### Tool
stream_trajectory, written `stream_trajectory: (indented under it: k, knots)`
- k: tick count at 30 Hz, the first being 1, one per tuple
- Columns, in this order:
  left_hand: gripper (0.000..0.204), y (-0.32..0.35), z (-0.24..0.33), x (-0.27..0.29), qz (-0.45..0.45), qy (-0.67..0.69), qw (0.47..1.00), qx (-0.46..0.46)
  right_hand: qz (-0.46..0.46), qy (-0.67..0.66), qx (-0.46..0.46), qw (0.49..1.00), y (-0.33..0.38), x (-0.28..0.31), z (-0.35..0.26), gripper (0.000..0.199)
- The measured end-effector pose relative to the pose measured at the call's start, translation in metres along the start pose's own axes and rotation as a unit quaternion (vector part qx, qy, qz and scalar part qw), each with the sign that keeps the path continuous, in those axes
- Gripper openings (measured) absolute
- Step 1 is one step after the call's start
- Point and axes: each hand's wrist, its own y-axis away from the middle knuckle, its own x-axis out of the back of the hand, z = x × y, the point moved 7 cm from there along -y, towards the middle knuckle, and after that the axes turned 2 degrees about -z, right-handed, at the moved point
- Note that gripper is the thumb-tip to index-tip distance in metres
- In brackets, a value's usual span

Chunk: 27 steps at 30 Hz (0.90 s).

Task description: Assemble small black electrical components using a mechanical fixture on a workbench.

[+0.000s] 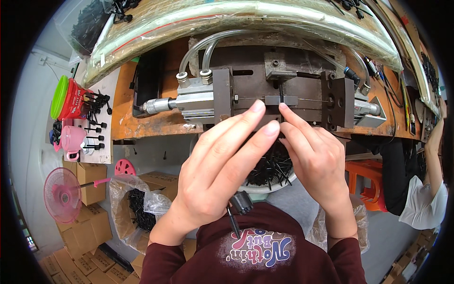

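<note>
My right hand (314, 154) has its thumb and index finger closed on the lower end of a thin black rod (282, 90). That rod stands at a small grey block (292, 100) in the middle of a dark metal fixture (302, 116). My left hand (208, 175) points its index finger and thumb toward the same block, their tips just left of the rod. From under the left palm stick out black threaded screws with a ribbed knob (242, 202); the curled fingers around them are mostly hidden. Below both hands, a white tub (260, 189) holds many black screws.
Air cylinders (196, 102) with clear hoses flank the fixture on the wooden bench (127, 109). At left stand a pink cup (73, 139), a red tub (75, 97) and a pink fan (61, 194). Bagged parts (139, 208) sit below; another person (423, 199) is at right.
</note>
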Motion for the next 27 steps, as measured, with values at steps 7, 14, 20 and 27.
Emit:
stream_trajectory:
  k: [7, 14, 20, 27]
  knots:
    - [0.04, 0.003, -0.002, -0.001, -0.016, -0.005, 1.0, 0.011, -0.052, 0.022, -0.034, 0.998, -0.007, 0.004, -0.004, 0.021]
    - [0.04, 0.005, 0.001, -0.01, -0.019, -0.073, 0.997, -0.017, -0.016, -0.393, -0.078, 0.916, -0.004, 0.023, -0.008, 0.027]
    - [0.049, 0.003, 0.012, -0.028, -0.097, -0.032, 0.995, 0.003, -0.032, -0.494, -0.042, 0.868, 0.006, 0.028, -0.014, 0.031]
    - [0.046, 0.013, -0.005, -0.004, -0.014, 0.129, 0.986, 0.109, 0.058, -0.246, -0.066, 0.965, 0.013, 0.023, 0.008, 0.031]
